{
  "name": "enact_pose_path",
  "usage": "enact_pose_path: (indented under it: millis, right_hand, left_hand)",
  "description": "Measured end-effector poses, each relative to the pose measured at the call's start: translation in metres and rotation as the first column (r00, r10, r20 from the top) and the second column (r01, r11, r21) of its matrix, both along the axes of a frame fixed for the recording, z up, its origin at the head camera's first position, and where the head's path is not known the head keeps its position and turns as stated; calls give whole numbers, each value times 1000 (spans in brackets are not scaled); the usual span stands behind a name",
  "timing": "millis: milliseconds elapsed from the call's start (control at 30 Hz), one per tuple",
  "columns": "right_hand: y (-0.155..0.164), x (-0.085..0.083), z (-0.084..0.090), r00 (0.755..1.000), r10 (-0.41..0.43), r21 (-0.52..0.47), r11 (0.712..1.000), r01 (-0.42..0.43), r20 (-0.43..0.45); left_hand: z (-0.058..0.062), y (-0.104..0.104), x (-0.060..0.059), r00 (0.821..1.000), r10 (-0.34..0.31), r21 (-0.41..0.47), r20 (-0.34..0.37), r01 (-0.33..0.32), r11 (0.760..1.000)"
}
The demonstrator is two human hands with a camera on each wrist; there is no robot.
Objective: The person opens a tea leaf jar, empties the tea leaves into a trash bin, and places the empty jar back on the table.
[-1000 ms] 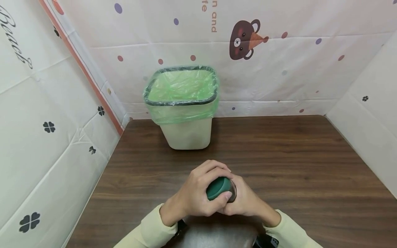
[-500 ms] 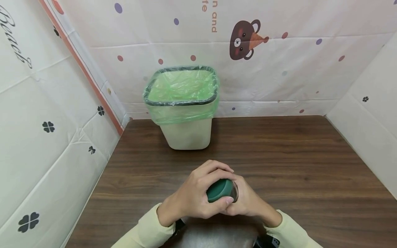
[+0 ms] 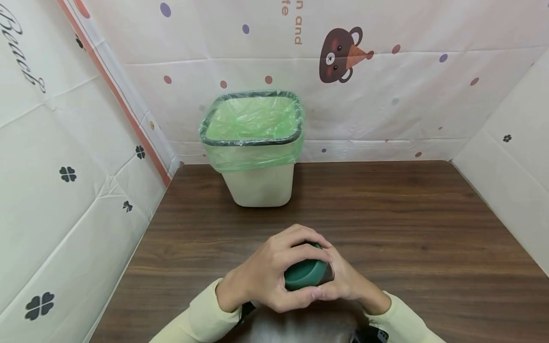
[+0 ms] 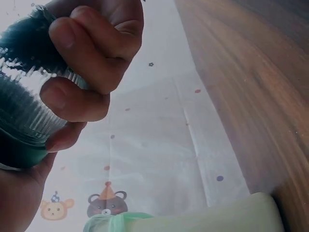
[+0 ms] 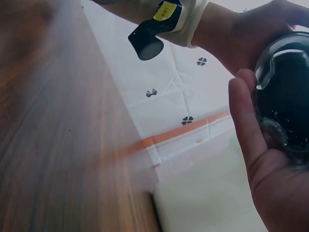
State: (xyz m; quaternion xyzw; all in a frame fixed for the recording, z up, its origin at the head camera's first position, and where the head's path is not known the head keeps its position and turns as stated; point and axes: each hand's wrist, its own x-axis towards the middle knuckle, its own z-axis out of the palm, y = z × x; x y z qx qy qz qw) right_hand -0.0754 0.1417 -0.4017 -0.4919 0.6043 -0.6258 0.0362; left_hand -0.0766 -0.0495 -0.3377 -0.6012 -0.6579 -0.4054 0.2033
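Low in the middle of the head view, both hands hold a glass jar with dark contents (image 4: 30, 96). The left hand (image 3: 268, 274) curls its fingers and thumb round the green lid (image 3: 305, 275). My right hand (image 3: 349, 280) grips the glass body from the other side, and only a sliver of glass shows between the hands. The left wrist view shows ridged glass with curled fingers (image 4: 91, 53) across it. In the right wrist view, the rounded dark end of the jar (image 5: 287, 92) faces the camera. Whether the lid sits fully on the jar cannot be told.
Behind the hands, a pale bin (image 3: 259, 186) stands on the brown wooden table (image 3: 386, 209), its rim lined with a green plastic bag (image 3: 253, 157). Printed white sheets (image 3: 411, 95) hang at the back and both sides.
The left hand has turned on the green lid, its thumb moving down toward the person. The lid shows slightly lower in view. The right hand keeps its hold, and the bin has not moved.
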Motion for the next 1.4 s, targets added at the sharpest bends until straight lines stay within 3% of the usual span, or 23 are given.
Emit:
enact_pose_path:
  millis: [300,467,733,1000,1167,1400]
  right_hand:
    - [5,3,-2,999,39,19,999,-39,23]
    - [3,2,1,991,109,17,994,-111,76]
    - [4,-2,8,987,157,79,985,-156,-15]
    - [3,-1,5,987,161,82,983,-162,17]
    - [5,0,3,990,127,84,988,-131,54]
    - [6,3,4,997,-42,162,986,32,61]
  left_hand:
    - [5,4,0,997,-54,20,-57,55,998]
    - [4,4,1,996,-53,34,-68,56,998]
    - [3,4,1,995,-56,36,-86,59,998]
    - [1,5,1,997,-39,39,-70,41,998]
    - [-1,5,0,998,-16,38,-58,18,999]
    - [-6,6,-1,996,77,46,-50,-75,996]
